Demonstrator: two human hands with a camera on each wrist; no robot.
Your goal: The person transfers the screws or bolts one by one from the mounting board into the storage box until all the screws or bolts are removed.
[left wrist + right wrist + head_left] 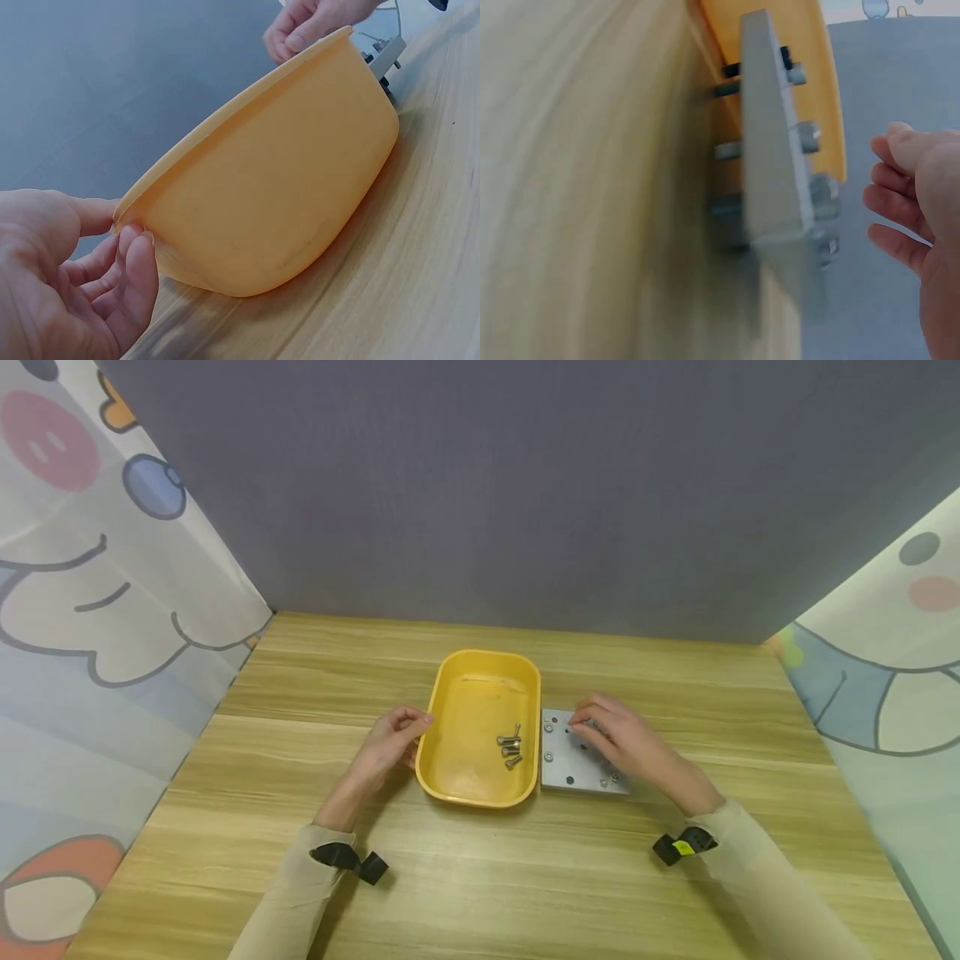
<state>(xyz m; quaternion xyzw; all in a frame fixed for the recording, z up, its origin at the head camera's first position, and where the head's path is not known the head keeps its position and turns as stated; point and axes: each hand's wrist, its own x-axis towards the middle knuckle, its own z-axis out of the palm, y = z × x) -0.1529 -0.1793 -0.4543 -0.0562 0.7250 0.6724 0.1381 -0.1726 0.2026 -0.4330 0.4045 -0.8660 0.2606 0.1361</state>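
We count one yellow tray [468, 718] at the middle of the head frame, with four or five loose screws [508, 741] in its lower right part (they overlap, so we cannot settle the number). The left hand [384, 747] pinches the tray's left rim. Just right of the tray sits one grey metal plate [558, 768], where we make out at least four silver screw heads [548, 757] and several dark spots [570, 780]. Above its upper right part is the right hand [622, 739], thumb and fingertips drawn close together; whether they hold anything, we cannot tell. We see two black wrist bands [335, 856], the right one bearing a yellow patch [683, 847], and cartoon-printed curtains [75, 618] along both sides.
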